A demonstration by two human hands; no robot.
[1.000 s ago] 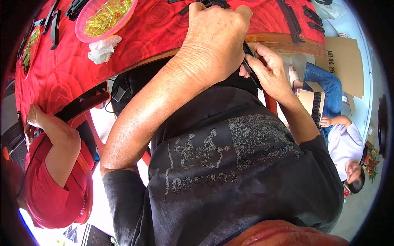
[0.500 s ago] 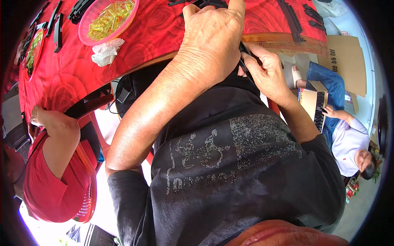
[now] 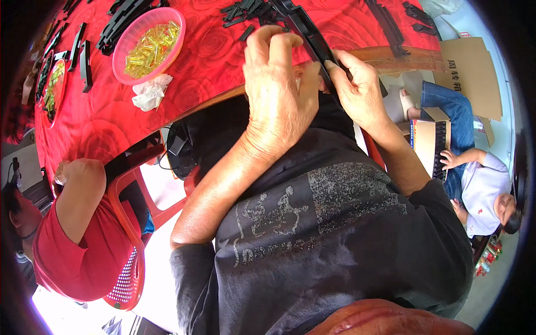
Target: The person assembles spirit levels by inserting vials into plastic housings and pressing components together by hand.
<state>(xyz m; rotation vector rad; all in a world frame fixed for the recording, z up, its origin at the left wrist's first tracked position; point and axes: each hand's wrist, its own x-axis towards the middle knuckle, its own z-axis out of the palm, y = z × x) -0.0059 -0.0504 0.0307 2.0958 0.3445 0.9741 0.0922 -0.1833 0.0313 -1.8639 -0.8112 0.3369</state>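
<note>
A long, channelled black plastic strip (image 3: pixel 306 28) slants over the front edge of the table. My right hand (image 3: pixel 360 86) is closed round its near end, the thumb lying along it. Just left of the strip is my left hand (image 3: pixel 279 84), back upward, fingers loosely bent and apart, with nothing visible in it. Its thumb lies near the strip; whether they touch I cannot tell. Beyond the left fingertips lies a heap of small black parts (image 3: pixel 251 11) on the red cloth. A pink bowl (image 3: pixel 117 58) of clear yellow tube-like pieces (image 3: pixel 149 49) stands to the left.
Crumpled white tissue (image 3: pixel 149 94) lies by the bowl on the red tablecloth (image 3: pixel 95 120). More black strips (image 3: pixel 120 28) lie behind it and at the far right (image 3: pixel 388 28). A person in red (image 3: pixel 84 245) sits left; another (image 3: pixel 480 190) sits right, holding a carton (image 3: pixel 424 139).
My left hand has turned, shifted left and drawn back from the table. The black strip, previously mostly hidden, now shows in my right hand. The view has shifted slightly.
</note>
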